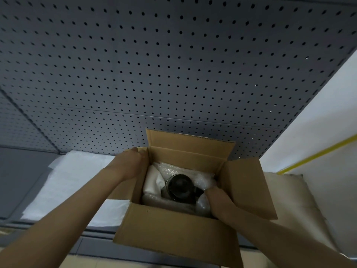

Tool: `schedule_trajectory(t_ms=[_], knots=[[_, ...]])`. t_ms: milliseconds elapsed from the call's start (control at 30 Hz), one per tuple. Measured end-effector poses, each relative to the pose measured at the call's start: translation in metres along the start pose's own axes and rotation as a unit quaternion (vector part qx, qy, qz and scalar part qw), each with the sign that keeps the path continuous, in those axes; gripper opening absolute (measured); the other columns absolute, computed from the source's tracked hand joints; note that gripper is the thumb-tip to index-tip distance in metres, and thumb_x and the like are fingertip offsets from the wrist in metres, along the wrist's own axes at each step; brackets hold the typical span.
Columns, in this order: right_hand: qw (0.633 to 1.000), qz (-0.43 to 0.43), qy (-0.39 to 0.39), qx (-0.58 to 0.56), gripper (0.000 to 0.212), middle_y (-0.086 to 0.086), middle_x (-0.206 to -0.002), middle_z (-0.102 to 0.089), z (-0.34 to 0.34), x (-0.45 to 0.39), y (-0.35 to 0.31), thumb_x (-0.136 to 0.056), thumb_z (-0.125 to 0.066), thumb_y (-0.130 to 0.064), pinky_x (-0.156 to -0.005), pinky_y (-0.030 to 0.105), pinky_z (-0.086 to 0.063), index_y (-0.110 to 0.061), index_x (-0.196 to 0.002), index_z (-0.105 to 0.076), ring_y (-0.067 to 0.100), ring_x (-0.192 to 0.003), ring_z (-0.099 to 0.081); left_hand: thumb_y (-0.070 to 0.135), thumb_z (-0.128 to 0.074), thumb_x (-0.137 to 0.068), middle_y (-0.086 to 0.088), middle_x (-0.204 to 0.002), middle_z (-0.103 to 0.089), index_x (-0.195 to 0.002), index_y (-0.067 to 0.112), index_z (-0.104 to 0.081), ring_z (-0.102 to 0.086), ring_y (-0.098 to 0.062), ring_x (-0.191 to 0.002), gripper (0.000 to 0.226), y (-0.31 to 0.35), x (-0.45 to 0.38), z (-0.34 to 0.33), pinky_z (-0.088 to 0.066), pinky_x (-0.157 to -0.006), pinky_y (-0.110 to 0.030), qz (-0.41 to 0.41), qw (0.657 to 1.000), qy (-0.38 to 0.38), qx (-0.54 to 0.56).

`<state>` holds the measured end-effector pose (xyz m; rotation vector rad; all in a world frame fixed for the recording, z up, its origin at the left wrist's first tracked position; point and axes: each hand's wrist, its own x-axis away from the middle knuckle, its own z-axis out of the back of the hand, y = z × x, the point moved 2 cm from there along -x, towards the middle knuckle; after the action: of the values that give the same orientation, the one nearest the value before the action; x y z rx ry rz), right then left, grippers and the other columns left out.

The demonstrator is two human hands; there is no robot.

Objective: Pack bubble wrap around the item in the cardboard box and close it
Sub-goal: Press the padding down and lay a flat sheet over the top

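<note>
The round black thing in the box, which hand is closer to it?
Right. The right hand reaches inside, just beside the black item; the left hand is on the box's outer left edge.

Grey pegboard (173, 64), white wall (328, 122) with yellow stripe (316, 154)

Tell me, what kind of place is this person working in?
Probably a workshop or stockroom packing bench. A grey pegboard wall backs the work surface, an open cardboard box is being packed with bubble wrap, and more white packing sheets lie beside it.
</note>
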<state>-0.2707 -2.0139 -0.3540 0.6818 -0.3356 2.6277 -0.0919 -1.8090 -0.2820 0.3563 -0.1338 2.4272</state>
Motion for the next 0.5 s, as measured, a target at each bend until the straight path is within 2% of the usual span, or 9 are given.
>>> schedule_trajectory(t_ms=[100,167,300,400,500], knots=[[0.999,0.026,-0.022,0.010,0.027,0.020,-0.121,-0.061,0.0073,0.0019,-0.0012,-0.095,-0.049,-0.011,-0.091,0.037,-0.046,0.000,-0.118,-0.059,0.034,-0.112,-0.059,0.012,-0.038,-0.098,-0.011,-0.112,-0.053,-0.129,0.010,-0.048,-0.047,-0.021,-0.082,0.032,0.0006,-0.0003,0.0000,-0.041,-0.069,-0.027,-0.004,1.000,0.004,-0.010],[0.997,0.030,-0.066,0.000,0.031,0.017,-0.128,-0.057,0.0066,0.0015,0.0000,-0.096,-0.049,-0.013,-0.097,0.032,-0.043,0.000,-0.123,-0.056,0.029,-0.118,-0.055,0.013,-0.035,-0.100,-0.012,-0.113,-0.054,-0.130,0.011,-0.046,-0.050,-0.024,-0.086,0.033,0.0015,0.0004,-0.0002,-0.037,-0.070,-0.026,-0.012,1.000,0.010,-0.020],[0.997,0.020,-0.069,-0.039,0.039,0.015,-0.139,-0.049,0.0068,0.0042,-0.0059,-0.099,-0.044,-0.014,-0.104,0.029,-0.040,-0.003,-0.136,-0.043,0.026,-0.126,-0.050,0.013,-0.036,-0.100,-0.012,-0.114,-0.054,-0.131,0.012,-0.046,-0.054,-0.026,-0.091,0.033,0.0030,-0.0009,0.0001,-0.036,-0.071,-0.026,-0.019,1.000,0.008,-0.023],[0.994,0.002,-0.094,-0.053,0.032,0.020,-0.129,-0.058,0.0006,-0.0008,-0.0062,-0.095,-0.050,-0.014,-0.098,0.034,-0.043,0.000,-0.124,-0.056,0.031,-0.119,-0.055,0.012,-0.036,-0.099,-0.012,-0.114,-0.053,-0.130,0.011,-0.047,-0.047,-0.023,-0.084,0.033,0.0037,-0.0022,0.0015,-0.035,-0.070,-0.026,-0.020,1.000,0.000,-0.017],[0.990,-0.013,-0.122,-0.067,0.036,0.019,-0.123,-0.062,0.0009,-0.0052,-0.0004,-0.090,-0.058,-0.020,-0.093,0.036,-0.046,-0.002,-0.121,-0.060,0.033,-0.114,-0.059,0.011,-0.036,-0.099,-0.013,-0.114,-0.053,-0.130,0.012,-0.048,-0.056,-0.029,-0.095,0.034,0.0021,-0.0052,-0.0006,-0.037,-0.070,-0.028,-0.021,1.000,-0.008,-0.007]])
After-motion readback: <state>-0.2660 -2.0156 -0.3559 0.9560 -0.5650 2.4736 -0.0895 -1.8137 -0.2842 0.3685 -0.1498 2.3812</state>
